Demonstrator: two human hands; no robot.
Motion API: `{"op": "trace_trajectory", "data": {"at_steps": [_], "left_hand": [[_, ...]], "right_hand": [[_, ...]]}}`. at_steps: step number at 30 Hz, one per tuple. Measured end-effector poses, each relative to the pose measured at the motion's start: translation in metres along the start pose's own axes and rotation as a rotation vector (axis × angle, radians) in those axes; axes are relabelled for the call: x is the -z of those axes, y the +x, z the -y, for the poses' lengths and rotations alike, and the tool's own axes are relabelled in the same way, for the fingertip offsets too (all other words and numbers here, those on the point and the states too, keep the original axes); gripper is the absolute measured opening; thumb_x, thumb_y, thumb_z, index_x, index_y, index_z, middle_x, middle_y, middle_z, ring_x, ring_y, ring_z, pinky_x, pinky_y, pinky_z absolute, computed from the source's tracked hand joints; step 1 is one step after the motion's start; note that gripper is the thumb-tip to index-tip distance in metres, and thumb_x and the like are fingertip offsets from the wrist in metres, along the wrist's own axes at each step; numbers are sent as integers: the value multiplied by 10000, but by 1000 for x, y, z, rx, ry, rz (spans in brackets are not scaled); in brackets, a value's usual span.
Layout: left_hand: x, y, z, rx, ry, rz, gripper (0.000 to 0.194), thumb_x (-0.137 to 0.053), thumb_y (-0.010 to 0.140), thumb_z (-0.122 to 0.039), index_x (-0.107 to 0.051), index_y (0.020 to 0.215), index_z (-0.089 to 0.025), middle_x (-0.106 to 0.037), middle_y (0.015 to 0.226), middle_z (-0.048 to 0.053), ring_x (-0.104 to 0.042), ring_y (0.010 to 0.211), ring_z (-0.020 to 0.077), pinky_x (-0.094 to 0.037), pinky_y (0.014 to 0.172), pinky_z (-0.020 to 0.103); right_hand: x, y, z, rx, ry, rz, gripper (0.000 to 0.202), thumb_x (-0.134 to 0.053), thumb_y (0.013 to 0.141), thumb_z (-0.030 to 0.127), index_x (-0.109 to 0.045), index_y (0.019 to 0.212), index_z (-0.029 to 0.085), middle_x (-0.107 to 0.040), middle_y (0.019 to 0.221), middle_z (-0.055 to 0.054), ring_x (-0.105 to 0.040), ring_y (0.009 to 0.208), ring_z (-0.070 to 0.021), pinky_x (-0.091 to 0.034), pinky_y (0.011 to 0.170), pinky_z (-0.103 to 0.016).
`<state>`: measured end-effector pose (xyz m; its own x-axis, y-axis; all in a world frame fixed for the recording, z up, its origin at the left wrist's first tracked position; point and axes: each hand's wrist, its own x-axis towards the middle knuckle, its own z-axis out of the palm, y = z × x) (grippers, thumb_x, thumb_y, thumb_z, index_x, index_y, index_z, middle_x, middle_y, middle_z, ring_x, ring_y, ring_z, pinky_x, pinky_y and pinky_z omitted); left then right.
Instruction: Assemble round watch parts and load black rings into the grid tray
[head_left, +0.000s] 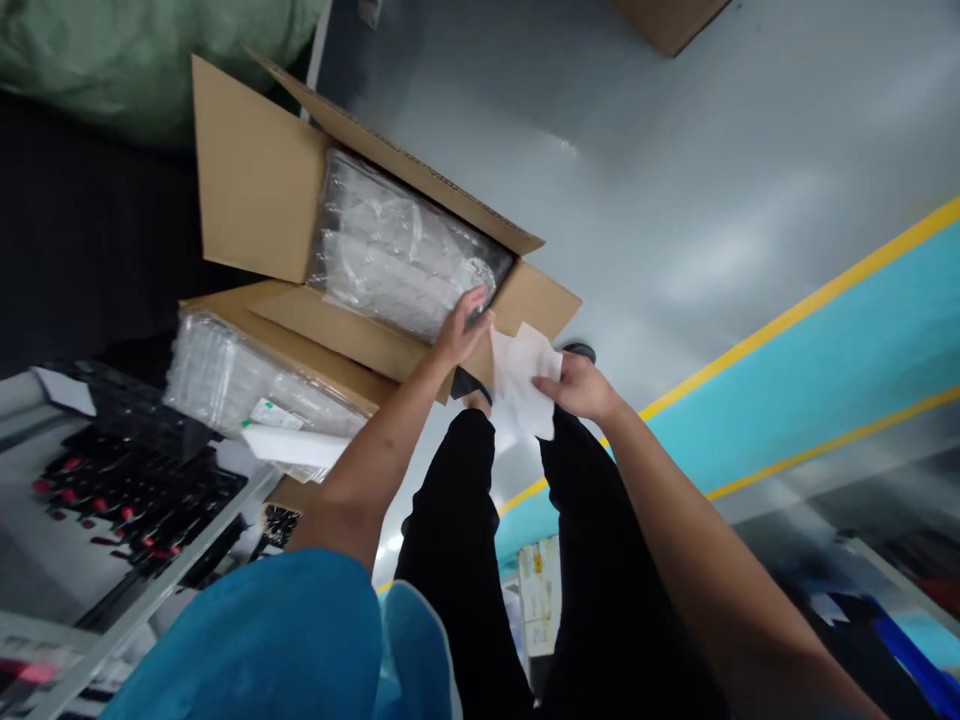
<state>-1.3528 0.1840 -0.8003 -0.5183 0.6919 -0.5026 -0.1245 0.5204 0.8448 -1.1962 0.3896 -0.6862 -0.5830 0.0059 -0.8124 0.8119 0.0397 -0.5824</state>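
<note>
An open cardboard box (255,190) holds clear plastic-wrapped items (397,250). My left hand (465,328) is at the box's near right corner, over the edge of the plastic, its fingers partly bent around something small and dark that I cannot make out. In my right hand (577,385), pinched between thumb and fingers, is a thin white sheet (523,385). The sheet hangs between my two hands, its left edge close to my left fingertips.
A second box (322,345) with clear plastic packs (225,375) stands beside the first. Racks with black and red parts (112,500) are at the left. Another carton (667,20) lies at the top. My legs are below my hands.
</note>
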Motion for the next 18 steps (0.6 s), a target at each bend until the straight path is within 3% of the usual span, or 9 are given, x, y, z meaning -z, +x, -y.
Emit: {"op": "trace_trajectory", "data": {"at_steps": [4,6,7,8,10,13,15,18], "left_hand": [[-4,-51,-36,128,-265,240,975,-828,707,-721,-572,1468,-167,-616,1483,191,-554,1418,354,-426,1194,492],[-2,-64,-51,221,-311,264,749,-829,735,-661,-707,1270,-151,-752,1230,134,-688,1208,316,-534,1052,433],[2,-66,-55,265,-296,231,615,-794,782,-639,-747,1148,-146,-778,1089,98,-724,1088,286,-566,967,393],[7,-65,-57,300,-250,159,514,-751,833,-611,-760,1045,-143,-778,983,70,-733,999,260,-577,902,358],[23,-52,-51,360,-92,-101,416,-681,909,-548,-747,948,-140,-762,908,58,-725,959,246,-569,873,326],[54,-20,-23,515,113,-512,401,-643,954,-507,-730,1023,-122,-764,1051,139,-691,1146,292,-533,1004,343],[72,0,-2,636,144,-596,481,-667,944,-519,-700,1196,-110,-725,1252,193,-625,1313,322,-481,1115,374],[82,10,15,719,160,-598,673,-653,954,-512,-548,1454,-74,-572,1509,247,-482,1490,341,-380,1237,420]], "right_hand": [[-2,-9,26,28,321,192,323,-781,715,463,-705,761,152,-733,778,-60,-692,766,-235,-570,720,-348],[-5,-4,37,-20,356,198,366,-819,695,480,-700,796,149,-717,749,-52,-677,734,-223,-575,727,-360],[-7,0,40,-44,348,130,382,-827,698,488,-697,825,152,-715,762,-49,-669,728,-213,-575,729,-361],[-9,3,43,-70,332,26,387,-819,715,496,-692,857,159,-717,796,-50,-660,732,-202,-575,733,-359],[-13,9,43,-111,299,-216,357,-755,787,514,-668,887,183,-718,873,-55,-653,778,-190,-576,752,-351],[-18,4,32,-156,267,-378,287,-672,852,496,-633,858,212,-708,893,-58,-666,873,-199,-584,799,-346],[-23,-9,18,-191,241,-376,267,-695,824,472,-628,824,214,-691,818,-45,-667,834,-201,-586,794,-355],[-34,-38,-7,-251,221,-340,290,-718,768,480,-621,783,207,-685,759,-30,-653,746,-184,-585,756,-353]]}}
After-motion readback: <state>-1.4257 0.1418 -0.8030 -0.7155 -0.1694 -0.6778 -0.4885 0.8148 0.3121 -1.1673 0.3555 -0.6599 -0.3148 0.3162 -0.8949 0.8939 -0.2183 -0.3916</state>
